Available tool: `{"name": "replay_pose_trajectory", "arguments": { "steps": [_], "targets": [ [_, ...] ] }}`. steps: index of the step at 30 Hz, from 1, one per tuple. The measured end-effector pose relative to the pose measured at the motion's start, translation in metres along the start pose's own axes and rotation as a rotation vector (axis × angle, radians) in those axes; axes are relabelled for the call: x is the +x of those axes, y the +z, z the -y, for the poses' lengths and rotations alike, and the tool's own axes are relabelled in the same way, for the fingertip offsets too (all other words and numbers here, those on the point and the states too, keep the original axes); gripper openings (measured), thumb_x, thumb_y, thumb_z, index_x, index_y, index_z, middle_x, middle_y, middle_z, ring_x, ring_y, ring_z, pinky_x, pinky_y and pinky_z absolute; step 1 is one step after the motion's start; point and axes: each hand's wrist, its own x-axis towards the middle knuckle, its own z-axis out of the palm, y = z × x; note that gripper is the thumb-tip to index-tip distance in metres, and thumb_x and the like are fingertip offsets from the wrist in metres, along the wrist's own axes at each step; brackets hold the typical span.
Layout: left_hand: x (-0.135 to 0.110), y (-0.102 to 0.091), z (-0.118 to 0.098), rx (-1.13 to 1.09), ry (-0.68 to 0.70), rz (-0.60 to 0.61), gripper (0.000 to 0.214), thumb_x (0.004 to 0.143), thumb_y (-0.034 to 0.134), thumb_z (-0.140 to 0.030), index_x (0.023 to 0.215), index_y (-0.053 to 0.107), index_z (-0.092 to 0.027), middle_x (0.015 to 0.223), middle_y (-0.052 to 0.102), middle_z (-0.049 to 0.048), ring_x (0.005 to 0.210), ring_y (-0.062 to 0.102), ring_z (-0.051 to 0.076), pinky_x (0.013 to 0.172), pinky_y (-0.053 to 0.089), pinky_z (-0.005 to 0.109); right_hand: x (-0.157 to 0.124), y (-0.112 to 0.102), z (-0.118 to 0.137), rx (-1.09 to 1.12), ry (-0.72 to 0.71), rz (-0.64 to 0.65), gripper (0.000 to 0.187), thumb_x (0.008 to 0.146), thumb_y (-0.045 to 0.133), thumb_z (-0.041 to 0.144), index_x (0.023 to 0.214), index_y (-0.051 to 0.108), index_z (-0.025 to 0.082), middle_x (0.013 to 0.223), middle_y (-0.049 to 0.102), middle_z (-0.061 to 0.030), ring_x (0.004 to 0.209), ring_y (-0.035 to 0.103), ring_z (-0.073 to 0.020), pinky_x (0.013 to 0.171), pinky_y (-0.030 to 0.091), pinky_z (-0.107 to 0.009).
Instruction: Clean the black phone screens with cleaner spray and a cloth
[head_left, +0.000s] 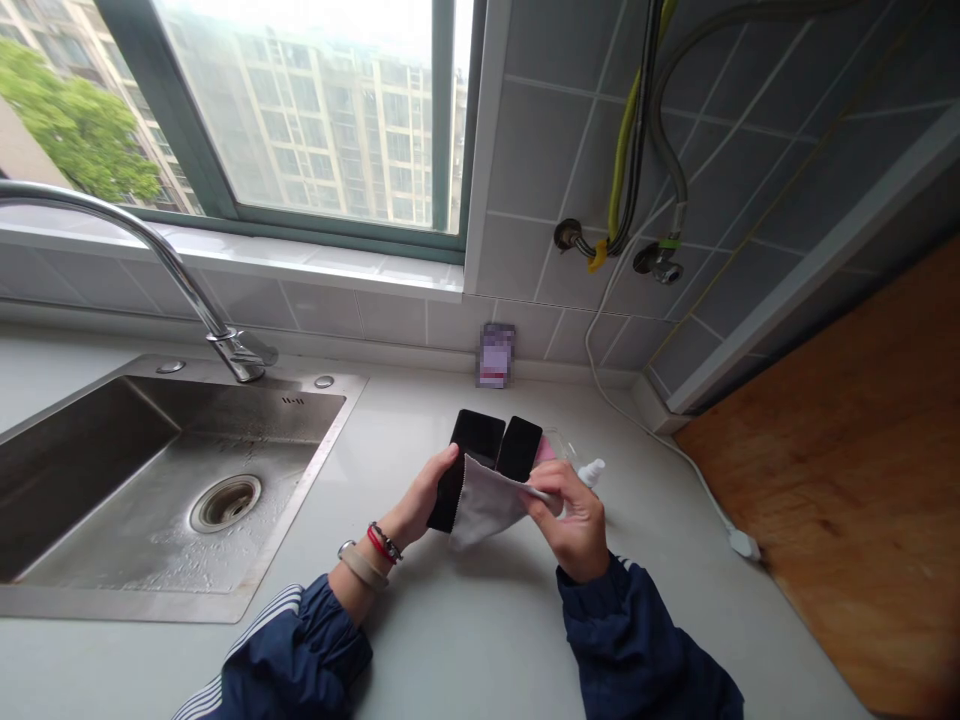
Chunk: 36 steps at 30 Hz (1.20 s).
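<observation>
My left hand (426,497) grips the lower edge of a black smartphone (475,438), which tilts up from the counter. A grey microfibre cloth (484,505) drapes over the phone's lower part. My right hand (576,522) pinches a fold of that cloth, with a white item partly hidden in the fold. A second black phone-like slab (519,448) stands just right of the first, its lower part behind the cloth. Past my right hand are a pink item (546,450) and a small white spray bottle (592,473), both partly hidden.
A stainless steel sink (292,420) with a curved tap (232,350) lies left of my hands on the pale counter (465,620). A white cable (675,450) runs along the counter's right side to a wooden board (832,470). A blurred purple item (496,355) leans against the tiled wall.
</observation>
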Motion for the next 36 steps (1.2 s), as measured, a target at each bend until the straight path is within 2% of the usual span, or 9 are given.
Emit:
{"name": "replay_pose_trajectory", "arguments": {
  "steps": [3, 8, 14, 16, 19, 22, 26, 31, 36],
  "targets": [
    [0.003, -0.002, 0.002, -0.032, -0.058, 0.046, 0.068, 0.087, 0.056, -0.071, 0.11, 0.075, -0.01, 0.094, 0.077, 0.0156, 0.086, 0.072, 0.029, 0.086, 0.053, 0.038, 0.0, -0.004, 0.006, 0.105, 0.071, 0.147, 0.008, 0.088, 0.073, 0.031, 0.085, 0.074, 0.024, 0.079, 0.071, -0.0047, 0.079, 0.07, -0.0244, 0.08, 0.057, -0.043],
    [0.006, -0.004, 0.002, -0.041, -0.122, 0.084, 0.078, 0.086, 0.047, -0.079, 0.113, 0.074, -0.011, 0.087, 0.077, 0.0152, 0.07, 0.072, 0.027, 0.071, 0.056, 0.039, 0.014, -0.006, 0.028, 0.265, 0.195, 0.548, 0.025, 0.095, 0.066, 0.041, 0.089, 0.074, 0.018, 0.073, 0.071, -0.0041, 0.056, 0.063, -0.0162, 0.052, 0.053, -0.029],
    [0.007, -0.003, 0.008, -0.15, -0.113, 0.058, 0.071, 0.086, 0.052, -0.075, 0.112, 0.074, -0.012, 0.093, 0.078, 0.0148, 0.088, 0.074, 0.031, 0.081, 0.056, 0.038, 0.046, 0.003, 0.047, 0.34, 0.114, 0.763, 0.028, 0.097, 0.064, 0.044, 0.094, 0.074, 0.018, 0.082, 0.074, -0.0049, 0.07, 0.069, -0.018, 0.062, 0.057, -0.029],
    [0.007, -0.001, 0.011, -0.172, -0.137, 0.05, 0.071, 0.084, 0.056, -0.075, 0.113, 0.073, -0.013, 0.092, 0.078, 0.0148, 0.089, 0.074, 0.033, 0.082, 0.057, 0.04, 0.055, 0.013, 0.042, 0.265, 0.112, 0.688, 0.028, 0.097, 0.064, 0.044, 0.095, 0.074, 0.018, 0.086, 0.075, -0.0041, 0.075, 0.07, -0.0182, 0.067, 0.056, -0.028],
    [0.007, 0.001, 0.014, -0.204, -0.149, 0.045, 0.066, 0.084, 0.06, -0.069, 0.118, 0.07, -0.014, 0.096, 0.077, 0.014, 0.091, 0.073, 0.034, 0.082, 0.057, 0.043, 0.065, 0.03, 0.024, -0.146, 0.09, 0.308, 0.022, 0.099, 0.06, 0.04, 0.091, 0.072, 0.023, 0.083, 0.074, -0.0014, 0.077, 0.069, -0.0193, 0.074, 0.053, -0.029],
    [0.007, 0.003, 0.015, -0.248, -0.131, 0.051, 0.062, 0.088, 0.057, -0.066, 0.128, 0.066, -0.019, 0.104, 0.077, 0.0118, 0.094, 0.073, 0.034, 0.082, 0.058, 0.046, 0.067, 0.04, 0.003, -0.389, 0.081, 0.144, 0.016, 0.095, 0.066, 0.037, 0.101, 0.072, 0.024, 0.09, 0.073, -0.0051, 0.082, 0.068, -0.0244, 0.08, 0.053, -0.036],
    [0.007, 0.005, 0.013, -0.27, -0.184, 0.039, 0.068, 0.088, 0.054, -0.07, 0.131, 0.064, -0.019, 0.107, 0.076, 0.0133, 0.099, 0.072, 0.035, 0.086, 0.058, 0.048, 0.056, 0.043, -0.011, -0.542, -0.084, -0.143, 0.046, 0.091, 0.07, 0.038, 0.133, 0.06, 0.023, 0.127, 0.061, -0.0147, 0.117, 0.058, -0.0336, 0.102, 0.047, -0.051],
    [0.01, 0.003, 0.017, -0.28, -0.106, -0.017, 0.074, 0.089, 0.05, -0.073, 0.132, 0.064, -0.014, 0.116, 0.075, 0.0165, 0.113, 0.069, 0.037, 0.097, 0.054, 0.047, 0.032, 0.063, -0.007, -0.497, -0.228, -0.026, 0.034, 0.096, 0.056, 0.022, 0.13, 0.061, 0.021, 0.139, 0.057, -0.0145, 0.138, 0.046, -0.0328, 0.115, 0.04, -0.054],
    [0.009, 0.004, 0.026, -0.308, 0.014, -0.018, 0.072, 0.094, 0.047, -0.068, 0.14, 0.06, -0.014, 0.134, 0.068, 0.0156, 0.131, 0.059, 0.033, 0.114, 0.042, 0.042, 0.016, 0.085, -0.011, -0.565, -0.223, 0.232, 0.056, 0.102, 0.049, 0.032, 0.155, 0.039, 0.014, 0.163, 0.036, -0.0166, 0.155, 0.023, -0.035, 0.121, 0.03, -0.061]
  ]
}}
